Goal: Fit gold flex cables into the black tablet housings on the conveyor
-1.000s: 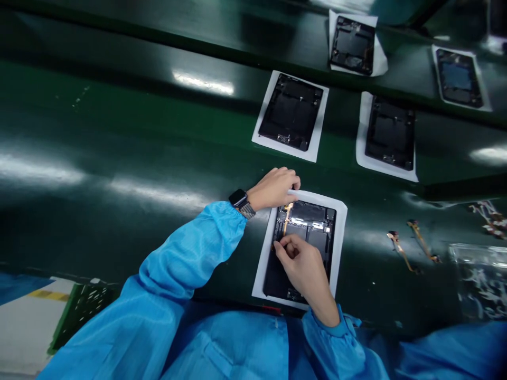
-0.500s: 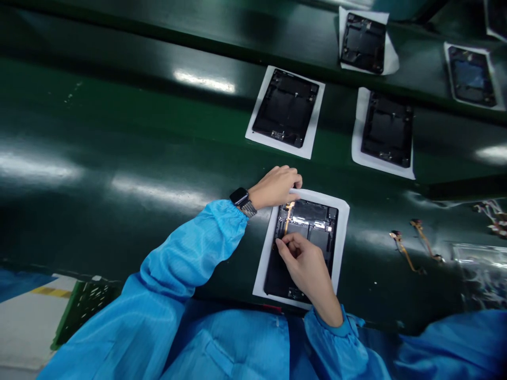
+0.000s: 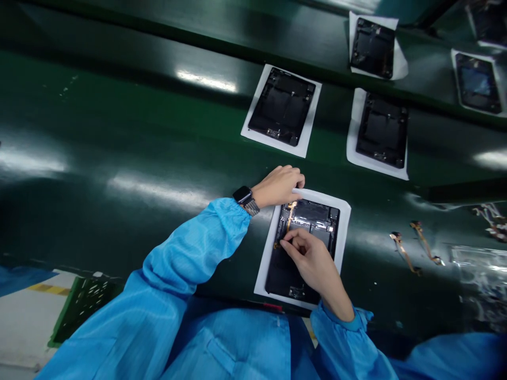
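An opened tablet (image 3: pixel 283 272) lies on a white sheet (image 3: pixel 343 232) in front of me, its dark inside facing up. An orange flex cable (image 3: pixel 290 217) runs down the left side of its upper half. My left hand (image 3: pixel 278 187) is curled over the tablet's top left corner, beside the cable's upper end; its thumb is mostly hidden. With thumb and forefinger pinched together, my right hand (image 3: pixel 311 257) is at the lower end of the flex cable near the tablet's left edge. The fingertips cover the exact spot of contact.
Two loose flex cables (image 3: pixel 404 253) lie on the green bench (image 3: pixel 166 142) to the right, near a clear plastic tray (image 3: pixel 481 256). Behind are more opened tablets (image 3: pixel 282 107) on white sheets. A green crate (image 3: pixel 81 303) stands below at left.
My right hand has shifted slightly right, and its fingertips stay pinched at the cable's lower end. My left hand keeps its place at the corner. The view has moved a little.
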The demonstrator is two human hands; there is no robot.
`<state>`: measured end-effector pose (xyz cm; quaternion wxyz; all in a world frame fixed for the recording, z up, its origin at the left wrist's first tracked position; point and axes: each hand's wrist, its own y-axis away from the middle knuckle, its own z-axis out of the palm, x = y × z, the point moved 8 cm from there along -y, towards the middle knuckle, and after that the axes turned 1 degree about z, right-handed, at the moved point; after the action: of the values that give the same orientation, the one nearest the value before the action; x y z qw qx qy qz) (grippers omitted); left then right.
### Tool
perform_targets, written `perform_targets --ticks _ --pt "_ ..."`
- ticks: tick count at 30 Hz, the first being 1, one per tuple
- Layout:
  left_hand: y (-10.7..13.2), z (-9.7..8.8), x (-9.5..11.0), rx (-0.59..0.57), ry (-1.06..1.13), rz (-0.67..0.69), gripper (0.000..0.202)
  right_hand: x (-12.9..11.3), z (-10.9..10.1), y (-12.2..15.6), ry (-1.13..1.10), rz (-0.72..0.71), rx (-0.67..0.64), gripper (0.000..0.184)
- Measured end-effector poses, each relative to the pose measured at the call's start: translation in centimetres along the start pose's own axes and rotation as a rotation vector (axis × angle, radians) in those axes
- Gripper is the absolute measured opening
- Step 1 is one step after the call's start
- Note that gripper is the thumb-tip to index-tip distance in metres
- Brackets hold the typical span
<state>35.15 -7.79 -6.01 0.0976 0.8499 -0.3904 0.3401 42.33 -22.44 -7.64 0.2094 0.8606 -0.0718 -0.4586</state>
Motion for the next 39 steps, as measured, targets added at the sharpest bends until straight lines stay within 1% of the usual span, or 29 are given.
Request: perform_targets --ticks 4,13,18,26,31,39 --pt "0.0 -0.09 0.06 -0.004 0.012 -0.002 0.01 -0.08 -0.17 -0.17 -0.011 0.0 -0.02 0.023" --pt "0.02 -0.09 0.04 -0.006 0.002 0.001 0.01 -0.25 -0.24 -0.37 -0.017 -0.016 -0.021 0.024" --pt "0.06 -0.18 0.08 0.009 0.006 0.005 0.009 -0.07 -0.16 -0.33 -0.032 0.026 -0.014 0.026" --pt "0.08 -0.22 0.11 0.007 0.011 0.003 0.009 0.46 -0.2 -0.07 -0.028 0.075 -0.018 0.026" --pt "0.06 -0.17 0.15 -0.002 0.017 0.002 0.008 0.14 -0.05 0.07 -0.027 0.088 -0.03 0.027" --pt "0.0 -0.02 -0.05 0.024 0.017 0.022 0.007 0.08 -0.1 0.54 0.029 0.111 0.007 0.019"
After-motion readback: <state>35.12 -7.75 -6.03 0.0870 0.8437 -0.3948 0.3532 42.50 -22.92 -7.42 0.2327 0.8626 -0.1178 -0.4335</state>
